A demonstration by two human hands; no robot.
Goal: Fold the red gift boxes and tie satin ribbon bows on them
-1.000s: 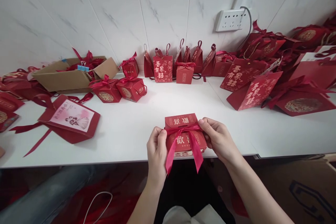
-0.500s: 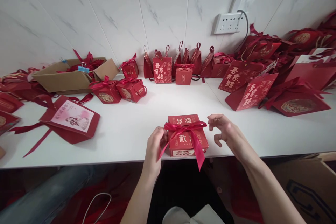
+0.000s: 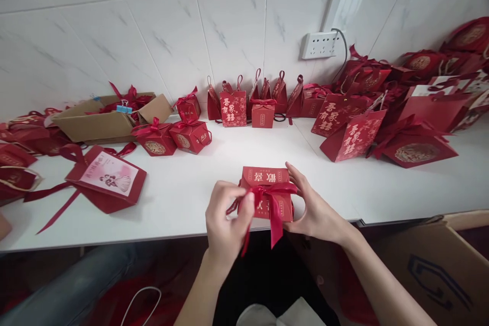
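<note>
A red gift box (image 3: 263,175) with pale Chinese characters lies near the front edge of the white table, in front of me. A shiny red ribbon (image 3: 275,214) is tied in a bow over its lid, one tail hanging past the table edge. My left hand (image 3: 228,216) pinches the left part of the bow between thumb and forefinger. Around the box's right side, my right hand (image 3: 315,214) is closed, thumb at the near corner and fingers at the far one.
Several small red boxes (image 3: 155,138) and bags stand along the tiled wall. An open cardboard carton (image 3: 91,123) with ribbons is at back left. A picture-fronted box (image 3: 114,175) lies left. More red boxes (image 3: 424,142) crowd the right. A cardboard box (image 3: 431,260) sits below the table's right side.
My right hand has closed in from the right and taken hold of the box. My left hand has moved from the box's left side onto the bow. The view has tilted up slightly.
</note>
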